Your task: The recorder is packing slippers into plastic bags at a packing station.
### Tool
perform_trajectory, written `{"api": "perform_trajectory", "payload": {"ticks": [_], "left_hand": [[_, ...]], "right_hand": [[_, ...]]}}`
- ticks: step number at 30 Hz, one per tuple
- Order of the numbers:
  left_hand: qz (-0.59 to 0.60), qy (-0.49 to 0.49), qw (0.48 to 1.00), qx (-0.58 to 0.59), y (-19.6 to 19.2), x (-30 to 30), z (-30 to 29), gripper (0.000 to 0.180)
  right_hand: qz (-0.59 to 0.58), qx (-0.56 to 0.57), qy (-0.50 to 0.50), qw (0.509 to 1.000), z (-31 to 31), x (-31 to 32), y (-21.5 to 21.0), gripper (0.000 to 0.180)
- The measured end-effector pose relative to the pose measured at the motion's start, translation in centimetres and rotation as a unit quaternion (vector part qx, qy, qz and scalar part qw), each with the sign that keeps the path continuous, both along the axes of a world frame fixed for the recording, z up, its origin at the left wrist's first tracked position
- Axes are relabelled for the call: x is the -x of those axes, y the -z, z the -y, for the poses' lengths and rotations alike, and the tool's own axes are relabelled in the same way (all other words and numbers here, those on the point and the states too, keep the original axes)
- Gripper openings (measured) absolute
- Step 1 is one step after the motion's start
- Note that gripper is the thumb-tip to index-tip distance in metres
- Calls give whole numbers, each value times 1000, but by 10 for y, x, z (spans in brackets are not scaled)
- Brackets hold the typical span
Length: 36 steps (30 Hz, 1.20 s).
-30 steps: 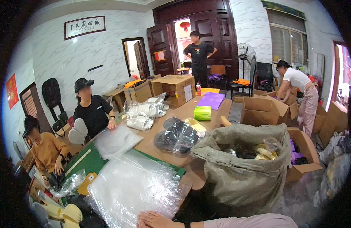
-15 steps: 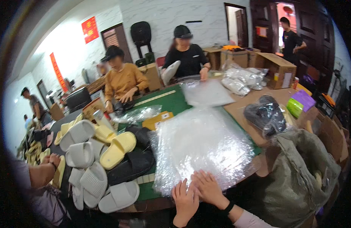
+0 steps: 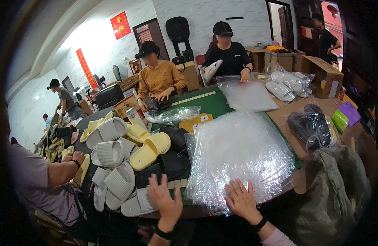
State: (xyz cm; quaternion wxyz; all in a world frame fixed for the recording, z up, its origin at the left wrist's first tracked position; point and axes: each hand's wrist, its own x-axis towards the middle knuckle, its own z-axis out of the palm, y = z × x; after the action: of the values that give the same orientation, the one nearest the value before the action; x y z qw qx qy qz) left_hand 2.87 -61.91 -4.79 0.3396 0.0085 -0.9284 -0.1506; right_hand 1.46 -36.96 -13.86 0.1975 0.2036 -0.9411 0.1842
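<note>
My left hand (image 3: 165,201) is raised with its fingers spread, holding nothing, in front of a grey slipper (image 3: 135,206) at the table's near edge. My right hand (image 3: 242,199) is open with its palm down on the near part of a stack of clear plastic bags (image 3: 242,151). The bags lie spread in a broad, shiny pile. Left of them a pile of slippers includes a yellow slipper (image 3: 151,151), grey ribbed ones, and a black slipper (image 3: 174,165) beside the bags.
A bagged dark pair of slippers (image 3: 312,128) lies on the right, above a grey-green sack (image 3: 328,192). White bagged slippers (image 3: 288,84) and a cardboard box (image 3: 323,76) stand farther back. Co-workers sit across the table and at my left.
My hands have moved apart. The left has lifted off the bags toward the slippers; the right stays on the bags. The view has turned left, shifting the scene rightward.
</note>
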Motion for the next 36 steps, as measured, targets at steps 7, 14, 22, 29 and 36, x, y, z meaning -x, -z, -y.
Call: {"api": "perform_trajectory", "payload": {"ticks": [7,14,22,29,36], "left_hand": [[-126,-164,978,4,-60,57,119,65],[-5,-326,945,13,-105,102,224,62],[56,-297,944,-133,-84,143,315,68],[105,-181,932,-295,-95,157,350,58],[62,-187,948,-248,-97,158,311,53]], "right_hand": [[-7,-12,3,1000,-1,-1,-3,42],[-26,-25,8,999,-1,1,6,41],[-21,-16,-4,1000,-1,1,3,43],[-30,-38,2,999,-1,0,3,42],[-32,-41,23,998,-2,-3,-4,41]]}}
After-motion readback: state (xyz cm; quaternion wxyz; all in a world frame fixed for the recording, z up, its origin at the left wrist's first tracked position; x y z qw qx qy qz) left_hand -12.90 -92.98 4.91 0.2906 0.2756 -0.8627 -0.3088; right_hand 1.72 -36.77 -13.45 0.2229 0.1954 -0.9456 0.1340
